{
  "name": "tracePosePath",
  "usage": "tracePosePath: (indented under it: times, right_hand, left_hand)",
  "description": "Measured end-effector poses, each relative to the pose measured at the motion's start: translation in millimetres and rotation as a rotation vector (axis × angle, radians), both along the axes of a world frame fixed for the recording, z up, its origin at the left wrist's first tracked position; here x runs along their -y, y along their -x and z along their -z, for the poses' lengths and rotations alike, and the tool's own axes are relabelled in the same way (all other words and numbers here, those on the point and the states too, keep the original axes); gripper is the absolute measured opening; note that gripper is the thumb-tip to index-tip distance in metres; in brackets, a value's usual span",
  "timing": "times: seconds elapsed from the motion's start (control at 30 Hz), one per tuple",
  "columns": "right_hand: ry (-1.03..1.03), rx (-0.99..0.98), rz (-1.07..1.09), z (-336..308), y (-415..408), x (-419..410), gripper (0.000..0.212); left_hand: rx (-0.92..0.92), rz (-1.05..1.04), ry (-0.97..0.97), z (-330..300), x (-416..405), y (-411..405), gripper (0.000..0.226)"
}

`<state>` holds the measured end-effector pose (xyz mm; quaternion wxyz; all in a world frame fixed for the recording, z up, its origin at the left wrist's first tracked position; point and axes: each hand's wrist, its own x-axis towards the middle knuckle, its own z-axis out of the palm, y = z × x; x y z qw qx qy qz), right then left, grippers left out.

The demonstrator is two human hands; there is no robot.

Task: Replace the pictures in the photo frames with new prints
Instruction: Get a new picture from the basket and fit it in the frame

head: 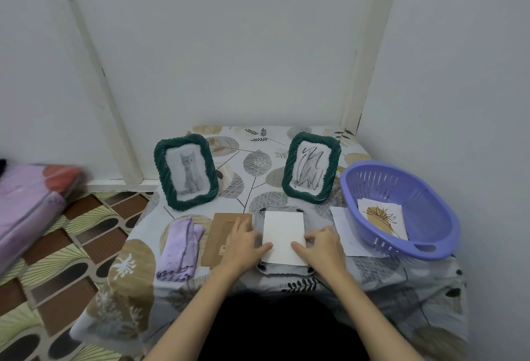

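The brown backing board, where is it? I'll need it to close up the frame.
In the head view the brown backing board lies flat on the table, between the folded purple cloth and the face-down frame, partly under the left hand.

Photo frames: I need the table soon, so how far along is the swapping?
Done: the backing board is off the face-down frame. In hand: left hand and right hand press a white print into it. Left: refit the board. Whether the cat frame, scribble frame or basket print remain, unclear.
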<state>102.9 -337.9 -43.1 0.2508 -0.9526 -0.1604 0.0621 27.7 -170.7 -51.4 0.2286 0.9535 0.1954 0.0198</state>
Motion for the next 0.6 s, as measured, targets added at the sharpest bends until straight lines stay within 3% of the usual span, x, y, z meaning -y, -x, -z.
tracePosePath:
  times: [0.13,0.27,0.37,0.47,0.6]
  right_hand:
    - [-0.067,0.007,0.042,-1,1,1,0.040]
    - [-0.155,-0.028,0.072,-2,0,0,0.034]
    - [-0.124,-0.033,0.073,-1,-1,1,0.036]
    - [-0.096,-0.034,0.074,2,-1,2,0.039]
    - [-0.100,-0.043,0.055,2,-1,4,0.041]
  left_hand:
    - [0.023,-0.056,0.132,3,9,-3,0.043]
    - [0.167,-0.165,0.166,3,12,-1,0.037]
    - [0.232,-0.220,0.211,-1,16,-3,0.032]
    - [0.295,-0.263,0.395,-8,19,-6,0.018]
    - [0.309,-0.324,0.460,-15,20,-8,0.017]
